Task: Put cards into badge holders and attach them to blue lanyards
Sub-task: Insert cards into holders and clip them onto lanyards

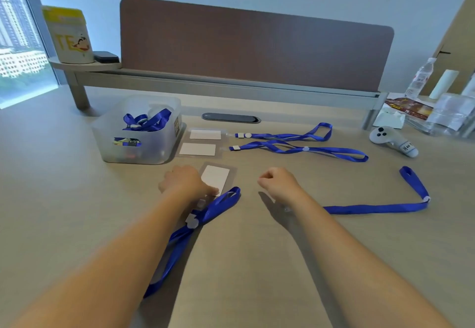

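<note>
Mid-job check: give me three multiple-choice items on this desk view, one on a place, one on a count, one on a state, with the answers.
1. Where does the clear bin with spare lanyards stand?
A. Left of the two finished badges
B. On the raised shelf
C. At the desk's right end

2. How many badge holders with white cards lie on the desk?
A. One
B. Three
C. Five

3. What is the right hand doing?
A. Gripping a lanyard
B. Pressing a card
C. Curled, holding nothing

Answers: 1 A, the bin sits beside the upper badge. 2 B, that one, the second badge and the near holder by the left hand. 3 C, its curled fingers look empty.
</note>
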The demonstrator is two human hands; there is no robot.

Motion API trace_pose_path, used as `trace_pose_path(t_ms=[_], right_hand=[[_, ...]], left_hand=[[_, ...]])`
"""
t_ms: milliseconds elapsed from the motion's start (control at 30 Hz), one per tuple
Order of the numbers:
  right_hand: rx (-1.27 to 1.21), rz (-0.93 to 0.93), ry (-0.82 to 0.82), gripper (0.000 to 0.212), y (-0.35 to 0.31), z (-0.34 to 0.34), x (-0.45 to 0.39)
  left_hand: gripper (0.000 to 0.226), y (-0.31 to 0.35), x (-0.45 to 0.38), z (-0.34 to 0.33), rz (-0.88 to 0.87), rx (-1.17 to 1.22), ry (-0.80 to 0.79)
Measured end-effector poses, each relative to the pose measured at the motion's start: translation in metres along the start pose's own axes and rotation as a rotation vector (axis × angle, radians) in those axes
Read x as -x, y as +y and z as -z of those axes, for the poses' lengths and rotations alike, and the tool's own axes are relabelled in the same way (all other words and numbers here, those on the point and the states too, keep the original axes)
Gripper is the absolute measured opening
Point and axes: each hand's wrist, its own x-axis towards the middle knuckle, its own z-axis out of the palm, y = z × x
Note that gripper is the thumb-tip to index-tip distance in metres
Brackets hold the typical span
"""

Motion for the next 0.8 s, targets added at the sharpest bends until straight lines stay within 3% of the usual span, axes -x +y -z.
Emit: trace_pose_path(t_ms=[233, 400, 467, 567, 800], right_hand=[[0.077, -0.008, -0.003, 0.026, 0.004, 0.001, 0.000], [0.078, 0.016, -0.029, 0.027, -0.001, 0.001, 0.001], [0.059, 0.015, -0.035, 0.027, -0.006, 0.000, 0.002], [0.011, 0.053, -0.051, 0.026, -0.018, -0.001, 0.006], [-0.300, 0.270, -0.122, 0.045, -0.060, 0.005, 0.029]], left_hand=[[0.034, 0.011, 0.001, 0.009, 0.029, 0.142, -0.158], [0.012, 0.005, -0.001, 0.034, -0.087, 0.589, -0.072], [0.023, 0.010, 0.004, 0.053, -0.117, 0.752, 0.000], [0.017, 0.022, 0.011, 0.083, -0.104, 0.983, 0.090], [0.011, 0.032, 0.035, 0.121, -0.154, 1.224, 0.088]])
